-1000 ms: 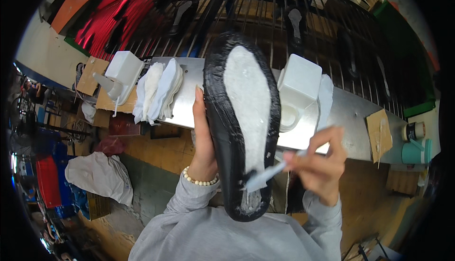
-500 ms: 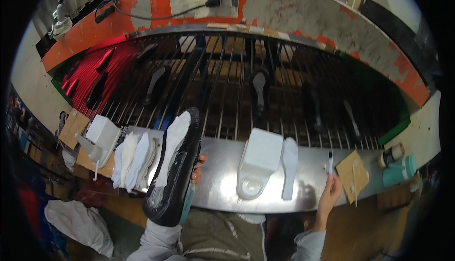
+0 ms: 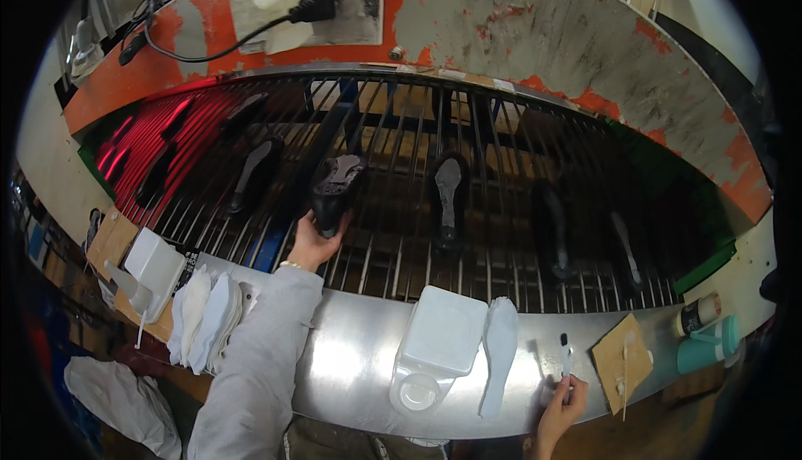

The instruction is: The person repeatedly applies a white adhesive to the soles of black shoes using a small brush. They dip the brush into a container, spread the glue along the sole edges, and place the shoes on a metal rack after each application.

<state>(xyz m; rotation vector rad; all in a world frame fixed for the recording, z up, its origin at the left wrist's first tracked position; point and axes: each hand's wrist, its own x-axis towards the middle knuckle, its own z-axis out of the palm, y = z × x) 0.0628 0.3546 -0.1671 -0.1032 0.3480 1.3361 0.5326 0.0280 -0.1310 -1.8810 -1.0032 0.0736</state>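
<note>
- A steel-rod rack [image 3: 386,226] spans behind the metal bench [image 3: 342,351].
- Left hand [image 3: 314,245] clasps the black shoe [image 3: 340,180], just moved over the rack, so brushing seems paused.
- Right hand [image 3: 563,407] pinches a toothbrush-style brush [image 3: 566,361].

The lone view looks from the person's head, at the left one of two wide fisheye cameras, and faces forward and steeply down across a metal table [image 3: 351,360] at six o'clock and a rack [image 3: 393,201] at the centre, up to a peeling panel [image 3: 413,9] at twelve. It sits close enough that the left sleeve [image 3: 251,351] enters large from seven o'clock and the right hand [image 3: 563,408] shows smaller at five, yet its spread reaches the pale walls [image 3: 756,272] near nine and three, bending straight edges.
</note>
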